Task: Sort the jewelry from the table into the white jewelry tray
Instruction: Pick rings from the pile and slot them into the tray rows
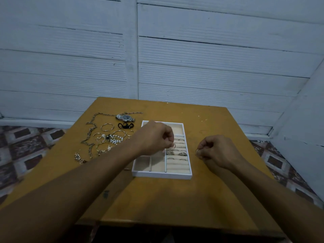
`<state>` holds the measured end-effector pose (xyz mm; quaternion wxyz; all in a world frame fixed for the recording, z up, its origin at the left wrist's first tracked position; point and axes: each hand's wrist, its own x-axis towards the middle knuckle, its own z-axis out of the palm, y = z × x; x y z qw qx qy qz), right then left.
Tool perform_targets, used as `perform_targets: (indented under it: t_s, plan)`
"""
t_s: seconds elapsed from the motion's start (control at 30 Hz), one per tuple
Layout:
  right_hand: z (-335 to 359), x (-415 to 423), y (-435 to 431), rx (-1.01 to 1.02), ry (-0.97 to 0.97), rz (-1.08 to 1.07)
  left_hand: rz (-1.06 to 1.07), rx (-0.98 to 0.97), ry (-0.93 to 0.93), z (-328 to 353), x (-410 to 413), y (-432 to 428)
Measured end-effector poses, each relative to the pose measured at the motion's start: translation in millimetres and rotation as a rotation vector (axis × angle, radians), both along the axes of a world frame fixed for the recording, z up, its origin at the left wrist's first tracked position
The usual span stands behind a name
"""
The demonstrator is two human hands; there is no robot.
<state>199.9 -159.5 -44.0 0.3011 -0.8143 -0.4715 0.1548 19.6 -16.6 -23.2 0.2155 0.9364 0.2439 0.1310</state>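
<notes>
Plank wall (210, 58), painted white, fills the 12 o'clock half of the view. Table (175, 199), ochre top, scuffed, butts against that wall, with patterned floor tiles (26, 146) at 9 and 3 o'clock. White jewelry tray (161, 174), rectangular with a cream lining, lies at the table's middle; it has open compartments along its 9 o'clock side and a column of ring rolls along its 3 o'clock side. Left hand (154, 137), forearm entering from 7 o'clock, hovers over the tray with fingers curled, thumb and fingertips pinching a thin ring (174, 146) just above the ring rolls. Right hand (217, 151), forearm entering from 5 o'clock, is held above the bare tabletop at the tray's 3 o'clock, apart from its rim, fingers curled and pinching a second small ring (197, 151). Unsorted jewelry lies on the table at the tray's 9 to 11 o'clock: a long link chain (91, 130) trailing round the far and outer edge of the group; a steel wristwatch (125, 117) with a dark dial at 11 o'clock; several thin hoops (107, 127); a pearl strand (114, 139) tangled among them; and a small black piece (125, 125) just beside the tray's far corner. Several sorted rings (180, 153) sit in the slots of the rolls near the column's middle.
</notes>
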Motion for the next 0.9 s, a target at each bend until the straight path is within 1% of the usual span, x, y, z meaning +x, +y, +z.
perform_targets:
  t_s: [0.2, 0.37, 0.5, 0.73, 0.9]
  plan:
    - [3.7, -18.0, -5.0, 0.035, 0.035, -0.005, -0.002, 0.054, 0.001, -17.1, -16.8, -11.7]
    - [3.4, -24.6, -6.2, 0.023, -0.008, 0.006, -0.006, 0.064, 0.007, -26.3, -18.5, -18.1]
    - [2.4, -26.6, -7.3, 0.018, -0.008, -0.009, -0.036, 0.17, -0.014, -30.2, -18.6, -23.5]
    - [-0.7, -28.1, -6.4, -0.007, -0.017, -0.011, -0.099, 0.259, -0.013, -32.4, -19.6, -26.9]
    - [1.3, -31.8, -6.4, 0.005, -0.025, 0.004, -0.216, 0.444, -0.043, -40.3, -24.4, -27.0]
